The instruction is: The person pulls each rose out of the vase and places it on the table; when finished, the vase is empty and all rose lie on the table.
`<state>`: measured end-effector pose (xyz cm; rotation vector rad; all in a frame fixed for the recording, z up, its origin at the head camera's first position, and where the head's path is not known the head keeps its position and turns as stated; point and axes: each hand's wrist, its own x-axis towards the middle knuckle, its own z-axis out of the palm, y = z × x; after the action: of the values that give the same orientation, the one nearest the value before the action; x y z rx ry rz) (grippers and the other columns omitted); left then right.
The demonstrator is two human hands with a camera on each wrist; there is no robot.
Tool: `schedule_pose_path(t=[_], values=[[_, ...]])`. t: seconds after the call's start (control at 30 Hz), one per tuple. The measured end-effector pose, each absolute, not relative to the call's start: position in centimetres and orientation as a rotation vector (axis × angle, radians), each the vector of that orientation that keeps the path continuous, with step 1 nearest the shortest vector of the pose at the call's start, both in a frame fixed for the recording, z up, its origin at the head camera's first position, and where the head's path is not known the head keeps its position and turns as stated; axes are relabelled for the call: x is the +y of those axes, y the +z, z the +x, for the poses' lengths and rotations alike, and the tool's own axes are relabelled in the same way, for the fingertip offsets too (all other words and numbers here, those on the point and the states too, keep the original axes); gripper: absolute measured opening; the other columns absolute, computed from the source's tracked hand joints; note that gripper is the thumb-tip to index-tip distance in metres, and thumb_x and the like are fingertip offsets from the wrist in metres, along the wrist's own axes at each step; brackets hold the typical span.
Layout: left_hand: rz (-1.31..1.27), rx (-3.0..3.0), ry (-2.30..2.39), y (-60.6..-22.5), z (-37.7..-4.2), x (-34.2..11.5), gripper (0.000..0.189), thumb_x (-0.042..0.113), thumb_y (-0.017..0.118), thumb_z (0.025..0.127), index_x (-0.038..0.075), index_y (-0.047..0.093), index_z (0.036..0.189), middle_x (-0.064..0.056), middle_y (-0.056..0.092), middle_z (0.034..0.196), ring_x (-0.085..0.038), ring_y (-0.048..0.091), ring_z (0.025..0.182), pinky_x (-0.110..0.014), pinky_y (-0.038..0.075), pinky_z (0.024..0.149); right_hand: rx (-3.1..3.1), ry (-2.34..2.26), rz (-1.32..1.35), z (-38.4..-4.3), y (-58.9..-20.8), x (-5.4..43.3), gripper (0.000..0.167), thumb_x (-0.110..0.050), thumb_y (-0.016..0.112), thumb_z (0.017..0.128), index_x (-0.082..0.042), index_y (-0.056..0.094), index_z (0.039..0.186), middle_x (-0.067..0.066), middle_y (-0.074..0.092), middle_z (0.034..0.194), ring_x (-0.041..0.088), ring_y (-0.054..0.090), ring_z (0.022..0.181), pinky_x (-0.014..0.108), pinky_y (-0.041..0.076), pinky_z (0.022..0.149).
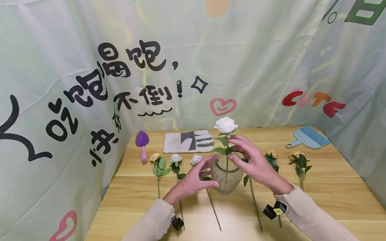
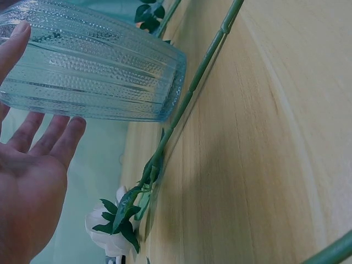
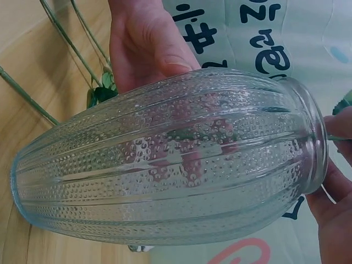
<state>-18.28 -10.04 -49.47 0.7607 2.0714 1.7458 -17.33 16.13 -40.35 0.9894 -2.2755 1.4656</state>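
A ribbed clear glass vase [image 1: 227, 182] stands upright at the middle of the table, its bumpy surface close up in the right wrist view. My left hand [image 1: 193, 180] grips its left side, thumb in front and fingers behind. A white artificial rose [image 1: 226, 125] rises above the vase mouth, its green stem showing inside through the glass. My right hand [image 1: 254, 160] pinches that stem just over the rim, with leaves around the fingers. In the left wrist view, another white rose [image 2: 104, 228] lies on the table beside the vase.
Several more roses lie on the wooden table [image 1: 129, 207], including a yellow one [image 1: 155, 157] at left and a peach one [image 1: 297, 155] at right. Behind are a purple trowel [image 1: 142, 139], a work glove [image 1: 188, 141] and a blue dustpan-shaped tool [image 1: 310, 137]. A printed curtain [image 1: 256, 67] encloses the table.
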Motion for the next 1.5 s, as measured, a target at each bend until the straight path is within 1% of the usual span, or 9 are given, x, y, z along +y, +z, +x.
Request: schedule_pose_path(t=[0.17, 0.37, 0.47, 0.57, 0.67, 0.9, 1.03, 1.27, 1.5], values=[[0.754, 2.062, 1.751, -49.45, -18.30, -10.01, 0.092, 0.029, 0.088, 0.094, 0.045, 0.034, 0.167, -0.002, 0.047, 0.168, -0.035, 0.047, 0.155, -0.035, 0.047, 0.125, -2.247, 1.493, 0.981, -17.33, -40.34, 16.01, 0.054, 0.013, 0.066, 0.101, -0.003, 0.060, 0.151, 0.017, 0.056, 0.152, 0.000, 0.068, 0.115, 0.014, 0.060, 0.098], [0.728, 2.060, 1.749, -49.31, -18.20, -10.02, 0.090, 0.029, 0.088, 0.094, 0.045, 0.035, 0.166, 0.000, 0.046, 0.168, -0.036, 0.047, 0.155, -0.039, 0.047, 0.126, -2.185, 1.599, 0.992, -17.39, -40.21, 15.82, 0.045, 0.019, 0.059, 0.102, 0.002, 0.061, 0.143, -0.004, 0.060, 0.143, 0.003, 0.072, 0.106, 0.023, 0.066, 0.090], [0.727, 2.061, 1.747, -49.31, -18.19, -10.03, 0.091, 0.030, 0.088, 0.094, 0.046, 0.035, 0.166, 0.000, 0.046, 0.168, -0.036, 0.047, 0.155, -0.040, 0.046, 0.126, -2.138, 1.703, 0.990, -17.41, -40.19, 15.74, 0.036, 0.020, 0.058, 0.101, 0.005, 0.061, 0.134, -0.009, 0.060, 0.138, 0.004, 0.073, 0.107, 0.025, 0.067, 0.088], [0.733, 2.061, 1.748, -49.33, -18.21, -10.01, 0.091, 0.030, 0.088, 0.094, 0.047, 0.035, 0.166, 0.000, 0.047, 0.168, -0.036, 0.047, 0.155, -0.037, 0.047, 0.126, -2.101, 1.715, 0.996, -17.38, -40.22, 15.73, 0.028, 0.021, 0.060, 0.100, 0.004, 0.065, 0.122, -0.003, 0.062, 0.130, 0.005, 0.072, 0.106, 0.024, 0.067, 0.088], [0.738, 2.062, 1.748, -49.35, -18.21, -10.01, 0.093, 0.030, 0.089, 0.094, 0.048, 0.034, 0.166, 0.000, 0.047, 0.167, -0.036, 0.047, 0.155, -0.036, 0.047, 0.125, -2.088, 1.682, 1.002, -17.41, -40.27, 15.76, 0.027, 0.019, 0.063, 0.100, -0.001, 0.072, 0.116, 0.003, 0.065, 0.125, 0.008, 0.071, 0.104, 0.022, 0.066, 0.089], [0.736, 2.061, 1.752, -49.55, -18.30, -10.00, 0.093, 0.031, 0.089, 0.094, 0.045, 0.033, 0.167, -0.003, 0.047, 0.167, -0.037, 0.048, 0.155, -0.042, 0.046, 0.126, -2.105, 1.651, 0.974, -17.37, -40.18, 15.93, 0.039, 0.017, 0.063, 0.101, -0.001, 0.070, 0.134, 0.013, 0.062, 0.136, 0.009, 0.070, 0.107, 0.022, 0.065, 0.091], [0.728, 2.060, 1.750, -49.49, -18.23, -10.00, 0.093, 0.032, 0.089, 0.094, 0.045, 0.033, 0.167, -0.004, 0.047, 0.167, -0.038, 0.048, 0.155, -0.045, 0.046, 0.127, -2.093, 1.713, 0.990, -17.42, -40.17, 15.94, 0.041, 0.019, 0.062, 0.100, 0.002, 0.067, 0.138, 0.011, 0.059, 0.141, 0.008, 0.070, 0.111, 0.024, 0.066, 0.095], [0.739, 2.062, 1.743, -49.54, -18.22, -10.04, 0.093, 0.033, 0.088, 0.094, 0.045, 0.032, 0.167, -0.003, 0.047, 0.167, -0.038, 0.048, 0.154, -0.044, 0.046, 0.127, -2.054, 1.763, 1.030, -17.52, -40.30, 15.91, 0.033, 0.021, 0.061, 0.100, 0.006, 0.069, 0.128, 0.004, 0.060, 0.132, 0.010, 0.070, 0.111, 0.025, 0.065, 0.096], [0.735, 2.062, 1.752, -49.54, -18.23, -10.03, 0.092, 0.032, 0.088, 0.094, 0.044, 0.034, 0.167, -0.003, 0.047, 0.167, -0.038, 0.049, 0.154, -0.046, 0.046, 0.127, -2.099, 1.740, 0.998, -17.46, -40.05, 16.05, 0.023, 0.016, 0.060, 0.103, 0.004, 0.072, 0.119, 0.008, 0.061, 0.127, 0.013, 0.072, 0.107, 0.030, 0.068, 0.092]])
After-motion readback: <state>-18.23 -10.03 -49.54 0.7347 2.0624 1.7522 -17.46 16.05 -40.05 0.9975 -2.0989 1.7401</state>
